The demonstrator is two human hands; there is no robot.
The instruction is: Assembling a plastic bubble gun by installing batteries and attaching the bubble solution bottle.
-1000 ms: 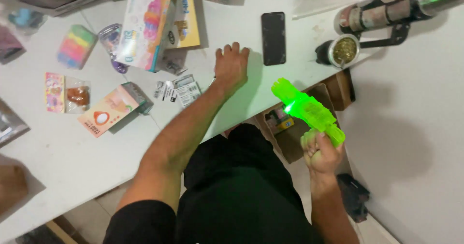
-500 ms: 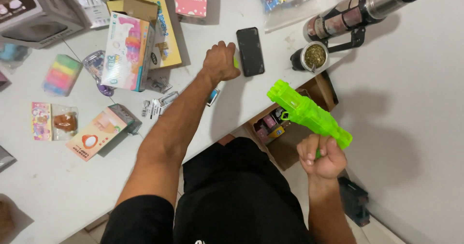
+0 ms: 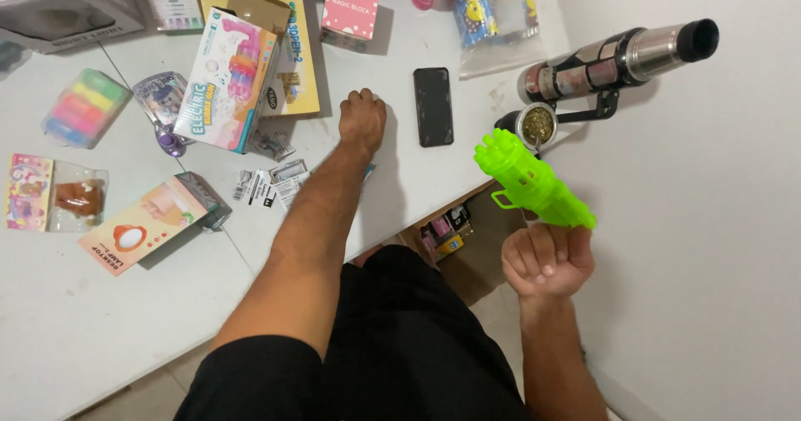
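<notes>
Since the earlier frames my left hand (image 3: 362, 121) has slid up the surface (image 3: 100, 321) and now rests knuckles-up in the upper middle of the frame, between the colourful toy box (image 3: 224, 80) and the black phone (image 3: 433, 106). The right hand (image 3: 546, 260) has dropped a little toward the lower right, and the green toy gun (image 3: 531, 181) it carries has swung so its round, many-holed muzzle points up and left, toward the edge of the surface.

The right hand is clenched around the toy gun's grip, fingers curled tight. The toy is held in the air off the surface's edge, above the open cardboard box (image 3: 455, 237) on the floor and just below the small cup (image 3: 536, 126) with greenish contents. The left hand is curled loosely with its fingers tucked under. Something small may be under it, but I cannot tell from this angle whether it grips anything or only presses on the surface.

Just left of that forearm lie small printed slips (image 3: 271, 184). The steel flask (image 3: 619, 58) lies at upper right.

I read this as the toy held ready while the other hand works on the surface.
</notes>
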